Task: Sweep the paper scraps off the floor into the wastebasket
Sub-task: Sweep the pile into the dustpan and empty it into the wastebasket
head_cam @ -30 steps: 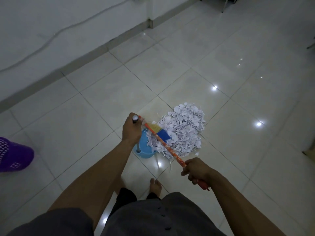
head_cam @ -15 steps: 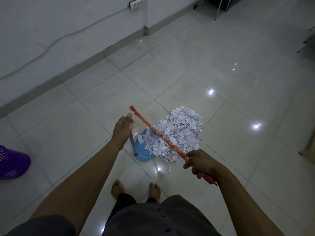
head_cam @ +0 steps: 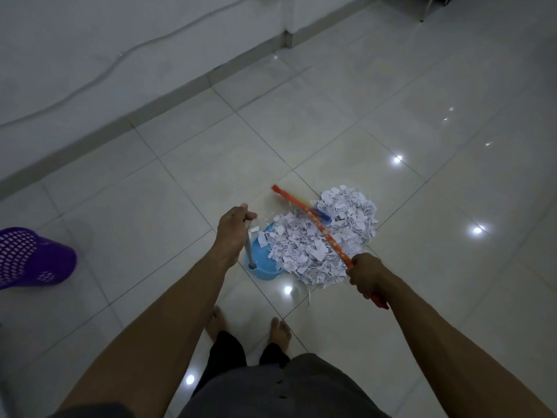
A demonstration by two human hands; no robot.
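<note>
A heap of white paper scraps lies on the tiled floor in front of my feet. Its left edge spills onto a blue dustpan. My left hand is shut on the top of the dustpan's grey upright handle. My right hand grips an orange broom near its red end. The stick slants up-left across the heap, and a blue and yellow part sits over the scraps. The purple perforated wastebasket stands at the far left, apart from the heap.
A white wall with a grey skirting and a loose cable runs along the back left. My bare feet stand just behind the dustpan. Metal furniture legs show at the top right. Glossy open tiles stretch to the right.
The broom's far end has lifted from beside my left hand and swung away over the heap. More scraps now lie on the dustpan. My left hand has kept hold of the dustpan handle.
</note>
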